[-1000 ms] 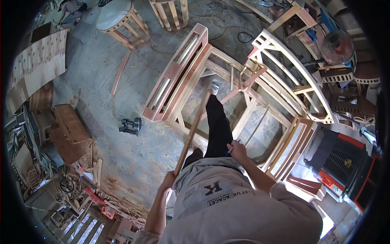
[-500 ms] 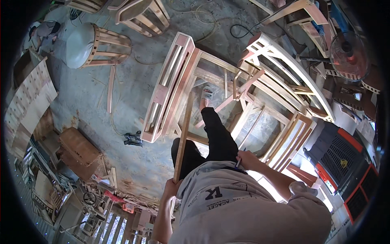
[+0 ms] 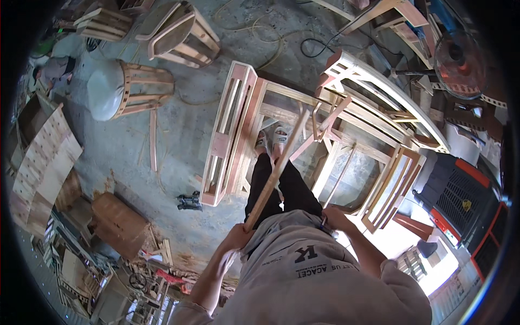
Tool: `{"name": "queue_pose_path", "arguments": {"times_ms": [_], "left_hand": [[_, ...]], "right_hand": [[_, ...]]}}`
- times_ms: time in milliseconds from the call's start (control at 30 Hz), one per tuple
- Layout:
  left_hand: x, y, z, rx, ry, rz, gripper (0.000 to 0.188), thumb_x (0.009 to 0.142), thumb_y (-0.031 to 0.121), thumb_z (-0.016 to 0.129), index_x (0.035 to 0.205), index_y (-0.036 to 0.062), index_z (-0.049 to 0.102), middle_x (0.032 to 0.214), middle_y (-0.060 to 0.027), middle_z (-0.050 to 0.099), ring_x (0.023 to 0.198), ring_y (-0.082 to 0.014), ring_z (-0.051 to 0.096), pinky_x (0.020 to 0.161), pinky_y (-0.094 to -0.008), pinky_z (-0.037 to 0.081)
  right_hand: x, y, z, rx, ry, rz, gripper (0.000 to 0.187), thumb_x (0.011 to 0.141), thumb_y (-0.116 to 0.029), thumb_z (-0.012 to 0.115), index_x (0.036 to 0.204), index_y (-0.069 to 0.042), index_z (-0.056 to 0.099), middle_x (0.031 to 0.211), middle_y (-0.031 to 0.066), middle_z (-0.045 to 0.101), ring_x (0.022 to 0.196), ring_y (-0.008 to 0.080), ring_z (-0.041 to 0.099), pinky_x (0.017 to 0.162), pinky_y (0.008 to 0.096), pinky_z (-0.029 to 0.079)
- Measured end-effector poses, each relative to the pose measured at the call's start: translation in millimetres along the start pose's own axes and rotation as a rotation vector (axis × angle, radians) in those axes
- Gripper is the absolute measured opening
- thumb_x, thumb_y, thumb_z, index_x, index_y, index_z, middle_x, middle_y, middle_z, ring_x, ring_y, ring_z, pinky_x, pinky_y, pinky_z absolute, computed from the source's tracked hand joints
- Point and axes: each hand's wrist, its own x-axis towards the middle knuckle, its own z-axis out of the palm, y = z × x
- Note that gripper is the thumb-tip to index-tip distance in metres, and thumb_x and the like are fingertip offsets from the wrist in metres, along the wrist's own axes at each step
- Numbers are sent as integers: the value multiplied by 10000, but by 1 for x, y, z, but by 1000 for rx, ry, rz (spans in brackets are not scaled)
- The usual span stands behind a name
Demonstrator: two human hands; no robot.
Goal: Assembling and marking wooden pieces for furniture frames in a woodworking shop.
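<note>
My left hand is closed around the lower end of a long wooden strip. The strip slants up and to the right, in front of my legs. At my waist, my right hand is closed on a slim, pen-like thing, mostly covered by the fingers. I stand with both feet inside a bare wooden sofa frame. A slatted side panel rises on its left, and a curved, slatted back runs along its far right side.
A black and orange machine stands on the right, below a fan. To the left are a padded round stool, a curved plywood panel and a brown board. A dark tool lies on the floor. Another person is at far left.
My feet now stand side by side inside the frame; before, only one showed there. The strip's upper end has swung to the right. Both hands keep their hold.
</note>
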Motion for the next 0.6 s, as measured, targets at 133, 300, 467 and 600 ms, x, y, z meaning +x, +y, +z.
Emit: {"name": "queue_pose_path", "arguments": {"times_ms": [133, 300, 467, 600], "left_hand": [[17, 16, -17, -34, -39, -19, 320, 821, 276, 686, 895, -35, 682, 702, -90, 655, 702, -109, 572, 642, -339, 485], [18, 37, -32, 3, -100, -8, 295, 830, 267, 692, 902, -19, 693, 729, -68, 663, 701, -112, 567, 647, -328, 483], [20, 51, -27, 39, -112, -26, 298, 828, 268, 702, 891, -23, 691, 727, -72, 663, 695, -115, 566, 649, -329, 484], [25, 58, -8, 73, -100, 9, 346, 823, 292, 712, 680, 20, 553, 642, -10, 523, 664, -99, 435, 575, -331, 416]], "right_hand": [[-5, -7, 19, 125, 71, 58, 142, 685, -160, 646, 762, -48, 603, 735, 168, 616, 727, 360, 610, 633, 420, 462], [-5, -14, 22, 73, 19, 70, 134, 689, -151, 651, 775, -54, 616, 751, 167, 631, 754, 356, 627, 660, 420, 484], [-15, -12, 12, -21, -18, 110, 149, 752, -181, 602, 797, -39, 608, 791, 208, 634, 820, 403, 623, 711, 484, 480], [-31, 11, 7, -2, 21, 47, 164, 762, -182, 596, 819, -29, 592, 794, 216, 627, 817, 406, 622, 705, 488, 476]]}}
